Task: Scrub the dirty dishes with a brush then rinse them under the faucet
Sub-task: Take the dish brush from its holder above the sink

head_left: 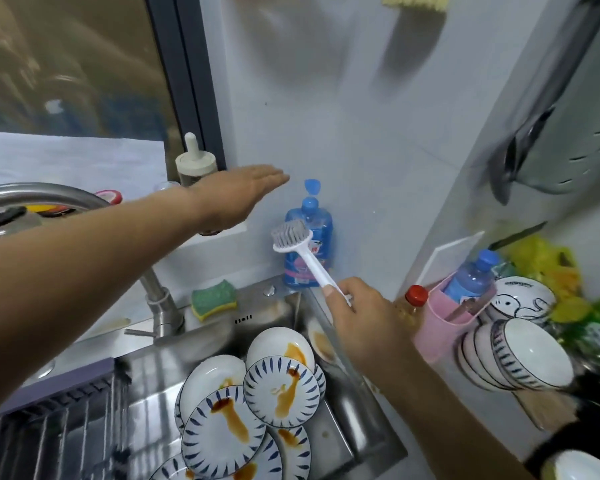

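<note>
Several white plates with blue rim stripes and brown sauce stains [280,391] lie piled in the steel sink [354,424]. My right hand [364,323] grips the handle of a white dish brush [302,251], whose grey bristle head points up and away, in front of a blue dish soap bottle [317,225]. My left hand [243,194] is stretched out flat in the air above the sink's back edge, fingers straight, holding nothing, reaching toward the soap bottle. The curved steel faucet [160,306] stands at the left, under my left forearm.
A green-and-yellow sponge [215,297] lies on the sink's back ledge. A dark drying rack [49,434] covers the sink's left part. To the right stand a pink holder [440,327], a red-capped bottle [414,297] and stacked clean bowls [520,355]. A white-capped jar [194,164] is on the windowsill.
</note>
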{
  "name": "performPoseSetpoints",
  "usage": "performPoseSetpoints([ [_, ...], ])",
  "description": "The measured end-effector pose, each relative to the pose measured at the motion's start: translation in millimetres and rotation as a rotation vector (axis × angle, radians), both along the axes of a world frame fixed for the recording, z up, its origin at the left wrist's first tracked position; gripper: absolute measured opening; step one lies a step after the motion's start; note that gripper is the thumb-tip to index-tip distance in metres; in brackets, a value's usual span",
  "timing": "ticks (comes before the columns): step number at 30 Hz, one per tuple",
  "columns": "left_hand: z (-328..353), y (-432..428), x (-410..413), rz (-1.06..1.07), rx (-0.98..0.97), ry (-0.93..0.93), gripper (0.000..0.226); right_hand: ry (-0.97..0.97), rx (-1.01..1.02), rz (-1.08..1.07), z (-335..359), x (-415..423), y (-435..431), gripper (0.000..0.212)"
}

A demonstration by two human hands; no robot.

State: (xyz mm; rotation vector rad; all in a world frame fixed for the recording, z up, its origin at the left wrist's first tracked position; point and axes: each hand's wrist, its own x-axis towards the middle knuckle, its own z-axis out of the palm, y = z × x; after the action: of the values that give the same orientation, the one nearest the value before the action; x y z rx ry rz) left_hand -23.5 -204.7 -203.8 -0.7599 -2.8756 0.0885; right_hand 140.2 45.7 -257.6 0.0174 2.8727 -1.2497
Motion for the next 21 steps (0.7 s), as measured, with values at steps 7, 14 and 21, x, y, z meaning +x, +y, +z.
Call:
performPoseSetpoints([
  [7,-17.1,14.2,-39.5,-0.072,-0.010,-0.074,0.074,-0.016,-0.129,-0.111,-7.8,-18.7,7.4,0.027],
  [14,-26.5,26.0,-65.8,-0.087,0.022,-0.094,0.079,-0.089,-0.163,-0.124,-25.3,-47.6,5.8,0.029],
  [21,-31.7,27.6,-81.9,-0.136,-0.055,-0.148,0.087,-0.116,-0.140,-0.074,-37.4,-72.5,1.4,0.031],
])
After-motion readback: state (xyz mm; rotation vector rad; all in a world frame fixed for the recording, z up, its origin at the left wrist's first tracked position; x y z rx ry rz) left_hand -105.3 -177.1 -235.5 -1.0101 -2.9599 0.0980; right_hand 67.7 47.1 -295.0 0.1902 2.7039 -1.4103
